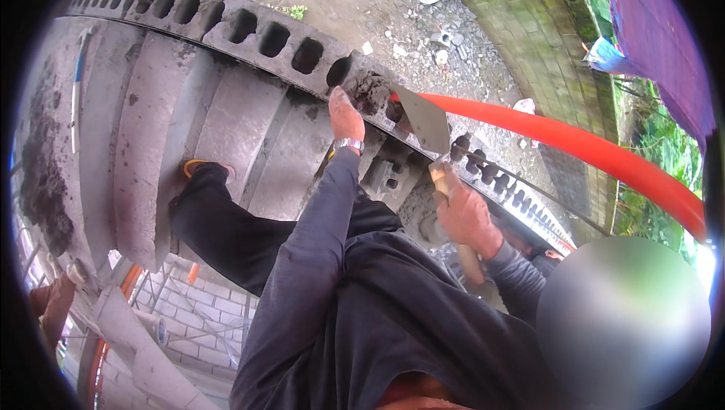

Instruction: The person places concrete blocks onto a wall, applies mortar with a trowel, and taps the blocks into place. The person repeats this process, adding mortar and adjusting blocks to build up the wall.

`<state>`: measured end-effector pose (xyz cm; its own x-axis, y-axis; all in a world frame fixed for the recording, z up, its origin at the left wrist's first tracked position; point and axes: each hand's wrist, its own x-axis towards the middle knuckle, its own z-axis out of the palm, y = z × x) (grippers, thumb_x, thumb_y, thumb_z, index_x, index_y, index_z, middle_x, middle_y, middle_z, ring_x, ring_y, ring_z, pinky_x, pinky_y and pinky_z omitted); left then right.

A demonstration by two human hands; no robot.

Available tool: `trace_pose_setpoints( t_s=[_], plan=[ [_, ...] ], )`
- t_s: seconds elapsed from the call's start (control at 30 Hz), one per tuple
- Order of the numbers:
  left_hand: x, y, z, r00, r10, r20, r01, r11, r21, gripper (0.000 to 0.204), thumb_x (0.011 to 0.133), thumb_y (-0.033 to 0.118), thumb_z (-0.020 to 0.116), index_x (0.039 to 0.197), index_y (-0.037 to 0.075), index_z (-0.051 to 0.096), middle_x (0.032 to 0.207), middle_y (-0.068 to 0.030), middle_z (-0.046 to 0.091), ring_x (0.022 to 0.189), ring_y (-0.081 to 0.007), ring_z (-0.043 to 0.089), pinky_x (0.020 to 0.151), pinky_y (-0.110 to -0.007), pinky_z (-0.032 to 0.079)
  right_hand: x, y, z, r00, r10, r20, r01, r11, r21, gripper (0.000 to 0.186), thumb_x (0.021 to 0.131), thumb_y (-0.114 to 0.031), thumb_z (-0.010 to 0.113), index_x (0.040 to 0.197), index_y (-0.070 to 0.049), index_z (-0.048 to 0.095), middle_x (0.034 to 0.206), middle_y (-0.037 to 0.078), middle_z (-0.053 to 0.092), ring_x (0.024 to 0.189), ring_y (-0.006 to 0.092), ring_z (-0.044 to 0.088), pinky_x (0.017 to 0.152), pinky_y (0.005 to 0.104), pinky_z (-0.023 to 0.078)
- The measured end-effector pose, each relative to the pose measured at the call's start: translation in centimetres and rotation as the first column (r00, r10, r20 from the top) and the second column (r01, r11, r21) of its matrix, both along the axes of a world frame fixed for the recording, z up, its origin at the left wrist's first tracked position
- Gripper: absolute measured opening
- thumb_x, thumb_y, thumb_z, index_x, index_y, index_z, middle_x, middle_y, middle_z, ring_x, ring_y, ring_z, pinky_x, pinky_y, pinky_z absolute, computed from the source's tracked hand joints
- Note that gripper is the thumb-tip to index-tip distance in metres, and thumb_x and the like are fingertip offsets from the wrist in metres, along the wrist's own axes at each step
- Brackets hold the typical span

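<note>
My right hand point(464, 214) is closed around the wooden handle of a trowel point(424, 121). The trowel's flat grey blade is tilted over the top of a hollow concrete block wall point(291, 41). Just left of the blade, a lump of wet mortar point(371, 91) sits on the blocks. Against the near side of the wall, below the mortar, is my left hand point(347, 115), with a watch on its wrist. Its fingers look stretched upward along the block edge and hold nothing visible; their tips are partly hidden.
An orange-red pipe point(574, 142) runs from behind the blade to the right rim. Concrete steps point(226, 112) descend on the left, my foot on one. Thin dark rods follow the wall. Rubble ground point(461, 55) lies beyond. A person's arm point(54, 300) shows at lower left, near scaffolding.
</note>
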<state>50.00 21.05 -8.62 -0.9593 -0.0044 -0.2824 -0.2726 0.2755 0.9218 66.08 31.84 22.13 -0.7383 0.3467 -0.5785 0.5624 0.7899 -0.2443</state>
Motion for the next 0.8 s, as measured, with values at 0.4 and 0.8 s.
trace_pose_setpoints(
  t_s=[0.4,0.8],
  plan=[
    [-0.7,-1.5,-1.5,0.863,-0.462,-0.206,0.382,0.862,-0.334,0.049,0.097,-0.003,0.038,0.144,-0.003,0.049,0.147,-0.0241,0.053,0.136,-0.0366,0.053,0.118,-0.042,0.039,0.6,0.1,-3.8,0.996,-0.077,0.039,0.078,0.996,-0.045,0.058,0.091,-0.023,0.059,0.145,-0.005,0.047,0.105,0.027,0.071,0.095,0.0452,0.069,0.084,0.0524,0.055],
    [-4.4,-15.7,13.8,0.952,-0.146,0.268,0.050,0.941,0.334,0.054,0.110,0.041,0.039,0.145,0.003,0.051,0.148,-0.0138,0.054,0.126,-0.0330,0.062,0.101,-0.040,0.052,-1.0,0.3,-2.8,0.999,0.027,0.024,-0.024,0.992,-0.123,0.054,0.090,-0.020,0.057,0.141,-0.004,0.049,0.093,0.027,0.072,0.090,0.0463,0.070,0.083,0.0558,0.054]
  ],
)
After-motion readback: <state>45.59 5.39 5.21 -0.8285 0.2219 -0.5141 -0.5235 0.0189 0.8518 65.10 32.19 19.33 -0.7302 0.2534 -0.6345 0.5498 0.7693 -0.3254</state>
